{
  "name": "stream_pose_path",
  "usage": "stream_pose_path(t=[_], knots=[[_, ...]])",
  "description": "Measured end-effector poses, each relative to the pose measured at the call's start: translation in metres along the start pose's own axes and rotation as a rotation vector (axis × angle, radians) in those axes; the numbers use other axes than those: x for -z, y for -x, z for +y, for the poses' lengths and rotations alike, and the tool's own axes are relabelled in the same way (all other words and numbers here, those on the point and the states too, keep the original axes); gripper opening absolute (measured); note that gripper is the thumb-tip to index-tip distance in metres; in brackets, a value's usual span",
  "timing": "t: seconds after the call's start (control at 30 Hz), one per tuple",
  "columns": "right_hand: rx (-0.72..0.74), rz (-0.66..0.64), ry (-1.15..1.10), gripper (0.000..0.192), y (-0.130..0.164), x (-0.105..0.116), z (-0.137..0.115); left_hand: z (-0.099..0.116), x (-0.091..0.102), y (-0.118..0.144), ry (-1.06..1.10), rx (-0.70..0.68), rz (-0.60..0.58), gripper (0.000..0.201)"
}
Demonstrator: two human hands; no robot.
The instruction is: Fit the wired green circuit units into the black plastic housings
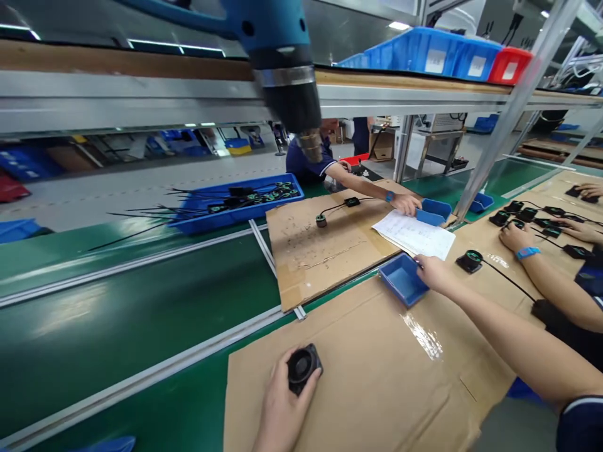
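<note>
A person's left hand [282, 405] sits at the near edge of a cardboard sheet [377, 376] on a workbench, fingers wrapped around a small round black part [304, 367] that rests on the cardboard's near left corner. The right hand [432, 273] stretches out to the far right of the same sheet, its fingertips on the rim of a small blue tray [402, 278]; whether it grips the tray or only touches it cannot be told. Just beyond the tray lies a sheet of printed paper [414, 233]. A blue power screwdriver [282, 69] hangs overhead, tip pointing down. Along the left runs a green conveyor belt [117, 314] carrying a long blue bin [235, 204] of black parts and cable ties. Across the bench a co-worker's hand [406, 203] rests beside another blue tray [434, 211], and a further co-worker's hands [516, 237] to the right handle black wired parts.
</note>
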State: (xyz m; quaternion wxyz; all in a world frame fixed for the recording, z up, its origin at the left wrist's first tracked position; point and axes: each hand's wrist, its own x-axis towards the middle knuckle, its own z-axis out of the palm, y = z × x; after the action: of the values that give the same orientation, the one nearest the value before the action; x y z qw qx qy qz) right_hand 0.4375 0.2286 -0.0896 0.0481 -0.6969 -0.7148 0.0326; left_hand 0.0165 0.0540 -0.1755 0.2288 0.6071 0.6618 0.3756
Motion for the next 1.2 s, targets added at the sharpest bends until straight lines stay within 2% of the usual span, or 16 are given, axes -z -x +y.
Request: stream_pose_path(t=[0.1,0.17,0.23,0.33,0.43,0.53,0.63,0.7,0.77,0.83,0.93,1.0,1.13,1.2], knots=[[0.016,0.05,0.161,0.026,-0.022,0.033,-0.014,-0.009,-0.004,0.002,0.004,-0.028,-0.008,0.056],[0.128,0.096,0.214,0.03,-0.051,0.046,-0.044,-0.01,-0.005,0.002,0.003,-0.067,-0.019,0.052],[0.294,0.11,0.229,0.032,-0.091,0.049,-0.09,-0.009,-0.007,0.003,0.001,-0.115,-0.013,0.051],[0.48,0.094,0.234,0.048,-0.164,0.039,-0.165,-0.009,-0.011,0.006,0.016,-0.133,0.037,0.048],[0.521,0.035,0.232,0.068,-0.23,0.021,-0.228,-0.009,-0.011,0.008,0.03,-0.141,0.063,0.047],[0.509,-0.046,0.215,0.064,-0.272,0.005,-0.266,-0.004,-0.004,0.005,0.03,-0.204,0.002,0.056],[0.481,-0.078,0.191,0.049,-0.286,-0.001,-0.281,0.007,0.006,0.001,0.057,-0.172,-0.051,0.058],[0.466,-0.063,0.165,0.042,-0.278,0.001,-0.283,0.012,0.01,-0.001,0.077,-0.112,-0.078,0.055],[0.482,-0.035,0.113,0.038,-0.257,0.006,-0.282,0.014,0.01,-0.002,0.097,-0.081,-0.089,0.053],[0.529,0.0,0.021,0.038,-0.222,0.014,-0.278,0.011,0.007,-0.001,0.121,-0.068,-0.074,0.051],[0.585,0.077,-0.144,0.043,-0.15,0.029,-0.267,0.006,0.0,-0.002,0.148,-0.056,-0.018,0.047],[0.589,0.127,-0.421,0.044,-0.093,0.039,-0.258,0.005,-0.001,-0.004,0.142,-0.043,0.024,0.045],[0.529,0.174,-1.21,0.041,0.017,0.05,-0.239,0.009,0.002,-0.006,0.102,-0.014,0.071,0.043],[0.43,0.207,-1.398,0.039,0.06,0.049,-0.232,0.011,0.005,-0.004,0.103,-0.021,0.07,0.043]])
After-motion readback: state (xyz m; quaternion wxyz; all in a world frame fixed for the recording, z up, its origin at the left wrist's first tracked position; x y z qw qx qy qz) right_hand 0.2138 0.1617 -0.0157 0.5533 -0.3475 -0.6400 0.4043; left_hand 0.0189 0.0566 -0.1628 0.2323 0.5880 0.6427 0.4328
